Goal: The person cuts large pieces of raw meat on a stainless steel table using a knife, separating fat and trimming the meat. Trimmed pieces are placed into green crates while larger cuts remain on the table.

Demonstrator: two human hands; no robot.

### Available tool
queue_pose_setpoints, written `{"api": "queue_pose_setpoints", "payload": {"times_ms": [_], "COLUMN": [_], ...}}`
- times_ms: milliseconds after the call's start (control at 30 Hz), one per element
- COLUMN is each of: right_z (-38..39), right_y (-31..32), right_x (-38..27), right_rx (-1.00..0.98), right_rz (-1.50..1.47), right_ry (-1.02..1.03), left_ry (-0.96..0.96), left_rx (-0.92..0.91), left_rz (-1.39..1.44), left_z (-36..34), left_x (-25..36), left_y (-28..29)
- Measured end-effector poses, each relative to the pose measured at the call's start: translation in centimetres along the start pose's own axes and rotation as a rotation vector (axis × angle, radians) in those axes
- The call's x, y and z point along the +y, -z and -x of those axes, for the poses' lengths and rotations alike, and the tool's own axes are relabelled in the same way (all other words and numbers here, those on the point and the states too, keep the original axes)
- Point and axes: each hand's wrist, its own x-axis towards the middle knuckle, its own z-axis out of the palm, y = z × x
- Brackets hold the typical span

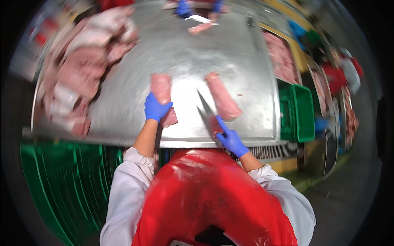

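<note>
One pink meat piece (161, 84) on steel counter (184, 53), my left grip (156, 108) laid across it, whether clasping I cannot tell, my right grip (232, 142) closed on a knife (205, 103), second piece (223, 96) beside the blade, green crate (305, 115) at counter's right.

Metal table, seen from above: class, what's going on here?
The person's left hand lies over a long piece of meat on the metal table; the right hand holds a knife, pointing away. A second long piece lies right of the knife. Opposite, another person's gloved hands are at a smaller piece.
</note>
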Motion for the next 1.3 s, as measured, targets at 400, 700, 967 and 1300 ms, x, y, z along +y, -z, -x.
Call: {"api": "queue_pose_setpoints", "payload": {"times_ms": [400, 700, 967, 1300], "right_z": [16.7, 16.6, 20.4, 22.6], "right_y": [8.1, 20.3, 21.8, 20.8], "right_x": [12.0, 19.5, 25.5, 29.9], "right_rx": [0.456, 0.514, 0.617, 0.510], "right_rz": [-0.163, -0.076, -0.026, -0.238], "right_ry": [-0.384, -0.327, -0.476, -0.594], "left_ry": [0.051, -0.469, -1.102, -0.132], "left_rx": [-0.534, -0.276, -1.107, -0.653], "left_rz": [1.253, 1.066, -0.936, 0.067], "left_z": [-1.9, -12.9, -7.3, 5.2], "left_x": [6.5, 51.2, 30.9, 22.2], "left_y": [-4.6, -5.6, -13.4, -13.4]}}
